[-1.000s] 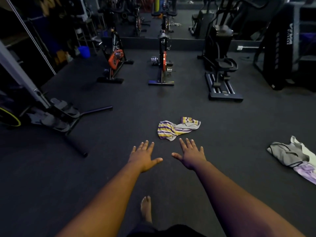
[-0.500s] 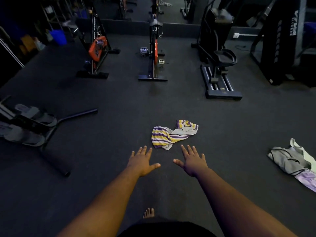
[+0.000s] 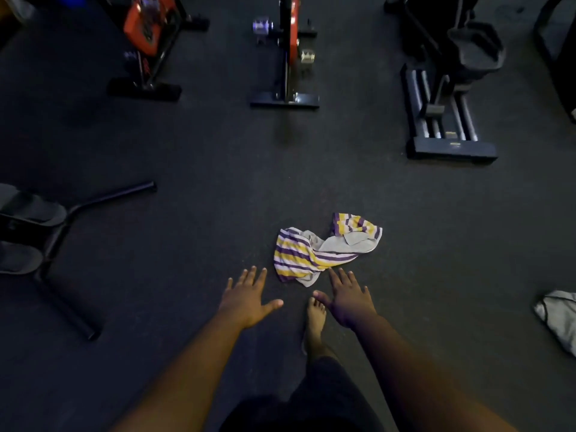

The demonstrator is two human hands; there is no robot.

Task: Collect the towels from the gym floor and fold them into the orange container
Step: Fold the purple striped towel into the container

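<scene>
A crumpled towel with purple, yellow and white stripes (image 3: 314, 254) lies on the dark gym floor just ahead of me. My left hand (image 3: 247, 296) reaches out flat, fingers spread, a little left of the towel and holds nothing. My right hand (image 3: 349, 296) is also stretched out with straight fingers, its fingertips at the towel's near edge. A grey towel (image 3: 559, 319) lies on the floor at the right edge, partly cut off. The orange container is not in view.
Two exercise bikes with orange parts (image 3: 146, 29) (image 3: 291, 54) stand at the back, a stepper machine (image 3: 448, 98) at back right. A machine's black floor bar (image 3: 74, 226) lies at the left. My bare foot (image 3: 314, 325) is planted below my right hand.
I have stepped closer and the view has tilted down. The striped towel is now nearer, and my right fingertips have come up to its edge. My foot has moved forward.
</scene>
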